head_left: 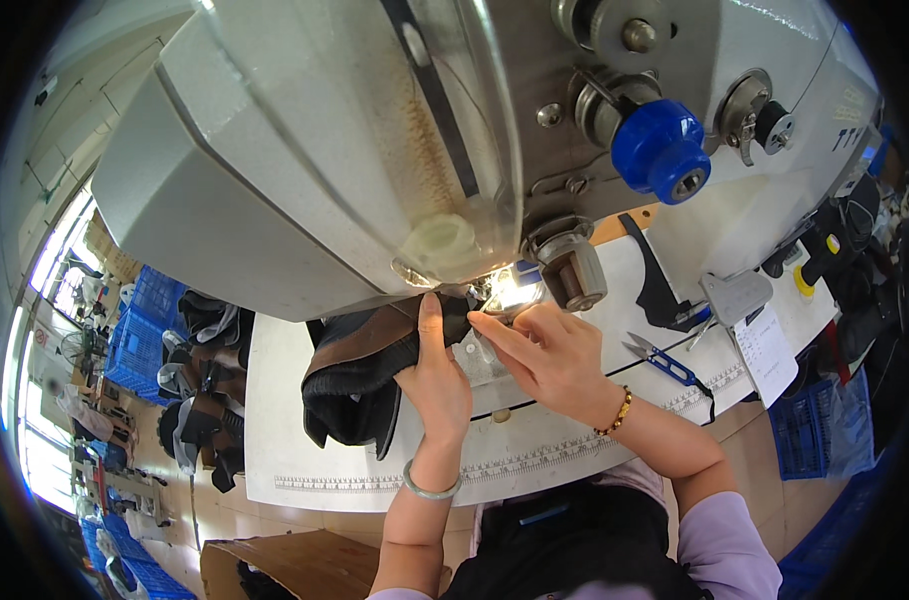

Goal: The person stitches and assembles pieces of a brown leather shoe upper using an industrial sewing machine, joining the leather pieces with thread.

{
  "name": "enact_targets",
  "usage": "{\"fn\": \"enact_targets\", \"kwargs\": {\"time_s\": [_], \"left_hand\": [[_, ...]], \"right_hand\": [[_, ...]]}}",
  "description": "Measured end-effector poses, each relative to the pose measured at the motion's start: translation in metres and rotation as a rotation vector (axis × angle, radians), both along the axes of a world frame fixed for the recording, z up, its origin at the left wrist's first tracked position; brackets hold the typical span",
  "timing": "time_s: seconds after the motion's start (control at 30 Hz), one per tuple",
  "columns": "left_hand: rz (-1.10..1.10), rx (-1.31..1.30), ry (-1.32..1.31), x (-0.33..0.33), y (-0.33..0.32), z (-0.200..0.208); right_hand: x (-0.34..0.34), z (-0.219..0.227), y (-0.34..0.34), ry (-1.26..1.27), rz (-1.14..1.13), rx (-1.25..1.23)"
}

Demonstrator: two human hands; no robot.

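Note:
A black and brown shoe upper [364, 365] lies bunched on the table under the head of a grey sewing machine [304, 150]. My left hand [437, 375] grips its right side, thumb up along the edge. Close to the lit needle area [509, 290], my right hand [554, 362] has thumb and forefinger pinched together at the upper's edge. What sits between those fingertips is too small to make out. A thin black cord [489, 413] crosses the table below my hands. The machine head hides the far part of the upper.
Blue-handled scissors [664, 360] and a curved black piece [654, 275] lie to the right on the white table [374, 490]. Beyond them hangs a paper sheet [764, 350]. Blue crates [144, 335] and hanging uppers [209, 420] stand left; a cardboard box [284, 560] is below.

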State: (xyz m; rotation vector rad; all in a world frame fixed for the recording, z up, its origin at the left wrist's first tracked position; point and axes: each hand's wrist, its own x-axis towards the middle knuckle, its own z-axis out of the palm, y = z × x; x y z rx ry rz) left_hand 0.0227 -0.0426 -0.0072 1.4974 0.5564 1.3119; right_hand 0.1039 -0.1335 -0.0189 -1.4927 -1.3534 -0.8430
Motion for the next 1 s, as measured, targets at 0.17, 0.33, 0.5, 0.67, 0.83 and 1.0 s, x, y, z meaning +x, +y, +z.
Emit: {"fn": "enact_targets", "kwargs": {"time_s": [0.17,0.33,0.5,0.67,0.83,1.0], "left_hand": [[-0.015,-0.167,-0.116,0.001,-0.004,0.01],[-0.014,-0.199,-0.083,0.0,-0.009,0.015],[-0.053,-0.234,-0.034,-0.004,-0.003,0.009],[0.143,0.118,0.248,-0.006,-0.004,-0.005],[0.139,-0.2,0.009,0.004,-0.025,0.005],[-0.004,-0.394,-0.151,0.006,-0.019,0.006]], "right_hand": [[-0.003,0.005,0.001,0.02,0.007,-0.028],[-0.007,0.006,0.003,0.002,-0.033,-0.033],[-0.009,0.004,0.006,0.001,-0.029,-0.02],[-0.007,0.004,0.003,-0.029,-0.062,-0.075],[-0.003,0.002,0.006,-0.012,-0.003,-0.007],[-0.003,0.002,0.004,-0.039,-0.022,-0.065]]}}
